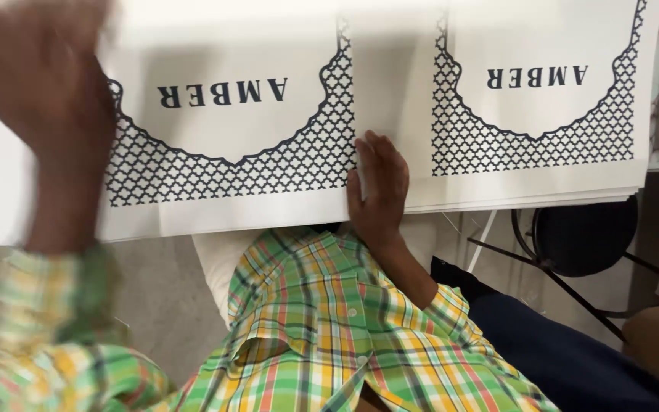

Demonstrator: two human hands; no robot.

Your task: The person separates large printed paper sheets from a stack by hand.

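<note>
My right hand (375, 191) is lying flat, fingers spread, on the bottom edge of a stack of white printed sheets (390, 99) with black lattice borders, which fills the view from 9 to 3 o'clock. My left hand (40, 76), up at 10 o'clock, is blurry, so I can't tell its grip. A black stool (585, 236) sits at 4 o'clock.

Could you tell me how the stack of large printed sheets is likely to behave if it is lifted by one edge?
The stack of printed sheets looks thin and broad, so a single sheet would probably flop. Its layered edges overhang the support, so together they seem fairly stiff and probably heavy. The right hand presses flat on them, perhaps because smooth sheets slide; the left hand is blurred.
</note>
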